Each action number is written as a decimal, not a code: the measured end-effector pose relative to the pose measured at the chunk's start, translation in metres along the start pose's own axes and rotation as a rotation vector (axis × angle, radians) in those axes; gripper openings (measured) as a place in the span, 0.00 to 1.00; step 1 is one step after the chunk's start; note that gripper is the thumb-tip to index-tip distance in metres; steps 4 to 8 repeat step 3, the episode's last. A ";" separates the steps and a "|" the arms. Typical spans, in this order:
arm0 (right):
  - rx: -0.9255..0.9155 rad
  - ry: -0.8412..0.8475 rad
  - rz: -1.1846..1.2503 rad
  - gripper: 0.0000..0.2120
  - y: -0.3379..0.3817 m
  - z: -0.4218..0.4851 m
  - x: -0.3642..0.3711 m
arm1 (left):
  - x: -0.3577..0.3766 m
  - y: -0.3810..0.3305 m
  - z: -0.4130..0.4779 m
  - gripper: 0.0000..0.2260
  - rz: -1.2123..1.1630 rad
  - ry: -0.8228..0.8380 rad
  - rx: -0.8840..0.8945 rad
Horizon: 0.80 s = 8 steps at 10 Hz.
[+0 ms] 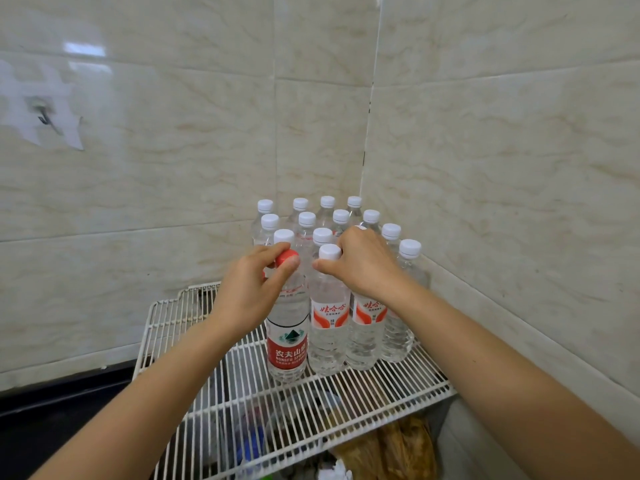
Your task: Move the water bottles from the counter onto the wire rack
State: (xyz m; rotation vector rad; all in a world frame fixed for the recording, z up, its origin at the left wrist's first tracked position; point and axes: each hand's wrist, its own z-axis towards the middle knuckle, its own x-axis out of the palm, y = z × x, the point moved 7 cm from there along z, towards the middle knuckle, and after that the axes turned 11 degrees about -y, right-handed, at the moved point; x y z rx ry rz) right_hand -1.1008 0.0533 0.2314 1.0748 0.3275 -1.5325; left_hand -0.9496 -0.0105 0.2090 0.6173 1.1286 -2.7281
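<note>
A white wire rack [346, 403] stands in the tiled corner. Several clear water bottles with white caps [394, 327] stand packed on its back right part. My left hand [256, 289] grips the red cap of a red-labelled bottle [286, 344] that stands upright at the front left of the group. My right hand [363, 261] holds the neck of a white-capped bottle [327, 327] with an orange-and-white label, upright right beside the red-labelled one. Both bottles rest on the rack wires. The counter is not in view.
Tiled walls [485, 168] close in behind and to the right of the bottles. The rack's left and front wires are bare. Under the rack lie bags and other items [398, 445]. A dark ledge [69, 393] runs along the lower left.
</note>
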 end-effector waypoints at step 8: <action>0.110 -0.169 0.515 0.16 -0.010 -0.012 -0.038 | 0.005 0.021 -0.006 0.07 -0.348 -0.176 -0.203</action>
